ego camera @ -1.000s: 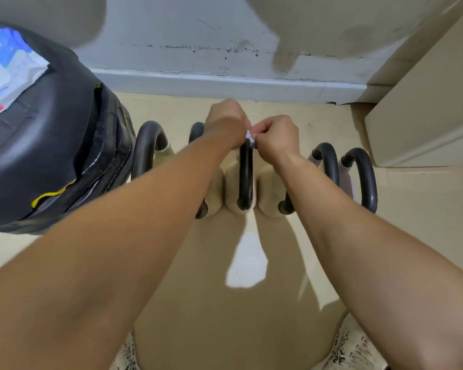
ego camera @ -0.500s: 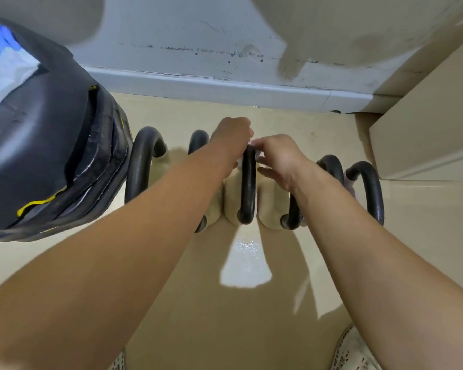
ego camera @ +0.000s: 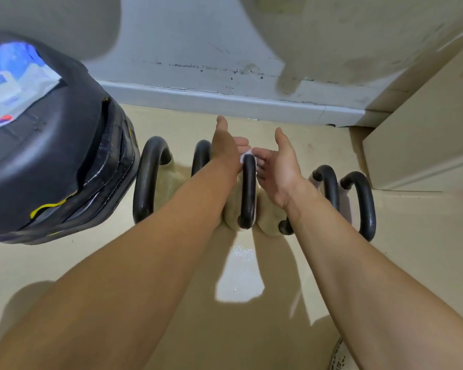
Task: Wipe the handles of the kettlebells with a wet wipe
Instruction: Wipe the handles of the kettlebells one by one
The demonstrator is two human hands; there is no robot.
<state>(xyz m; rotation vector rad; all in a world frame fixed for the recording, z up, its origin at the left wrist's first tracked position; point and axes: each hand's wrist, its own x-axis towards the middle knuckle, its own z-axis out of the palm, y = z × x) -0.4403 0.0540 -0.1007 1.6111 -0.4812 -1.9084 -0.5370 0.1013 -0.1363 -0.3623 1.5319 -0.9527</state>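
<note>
left hand [ego camera: 225,148] + right hand [ego camera: 278,166]: fingers straight, pressing wipe [ego camera: 245,156] on middle handle [ego camera: 247,193] | other handles [ego camera: 147,182]: cannot tell if wiped

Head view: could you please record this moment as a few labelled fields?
kettlebell handles: five black loops in a row on the floor, near the wall
wet wipe: white, draped over the top of the middle handle
left hand: fingers extended, against the wipe's left side
right hand: fingers extended, touching the wipe's right side
blue-white packet: on the black padded object, far left
</note>
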